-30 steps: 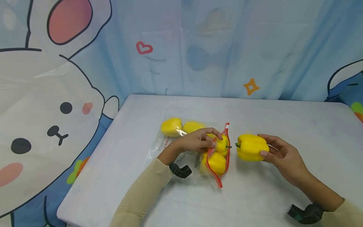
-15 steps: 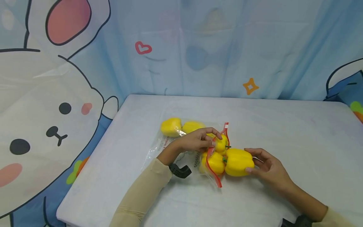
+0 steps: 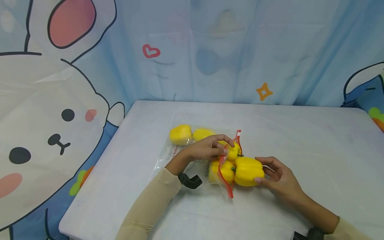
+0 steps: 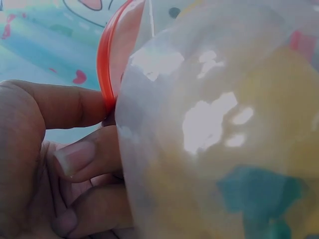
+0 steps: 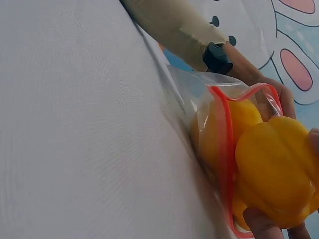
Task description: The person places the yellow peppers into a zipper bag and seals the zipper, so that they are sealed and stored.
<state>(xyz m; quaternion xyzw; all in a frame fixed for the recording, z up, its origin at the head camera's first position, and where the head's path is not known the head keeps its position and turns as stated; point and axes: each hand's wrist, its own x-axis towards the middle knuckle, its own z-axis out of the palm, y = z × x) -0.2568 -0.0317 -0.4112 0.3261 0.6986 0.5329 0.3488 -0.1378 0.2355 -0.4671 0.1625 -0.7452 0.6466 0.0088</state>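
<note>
A clear zip bag (image 3: pixel 163 161) with a red zip edge (image 3: pixel 230 191) lies on the table, its mouth facing right. Several yellow bell peppers are inside, one (image 3: pixel 180 134) at the far left, another (image 3: pixel 220 171) near the mouth. My left hand (image 3: pixel 205 148) pinches the red edge at the upper side of the mouth; in the left wrist view the forefinger (image 4: pixel 75 105) bends against it. My right hand (image 3: pixel 280 178) grips a yellow bell pepper (image 3: pixel 248 171) from its right end, stem pointing left into the mouth. The right wrist view has this pepper (image 5: pixel 276 169) overlapping the red edge.
The white-covered table (image 3: pixel 315 140) extends around the bag. Behind it hangs a blue curtain (image 3: pixel 234 66) with cartoon prints, and a large bunny print (image 3: pixel 45 110) stands at the left. A black wrist device (image 3: pixel 190 181) sits on the left forearm.
My right hand has brought the gripped bell pepper left and toward me, from beside the bag to its mouth. A pepper inside has shifted slightly left. The left hand stays in place.
</note>
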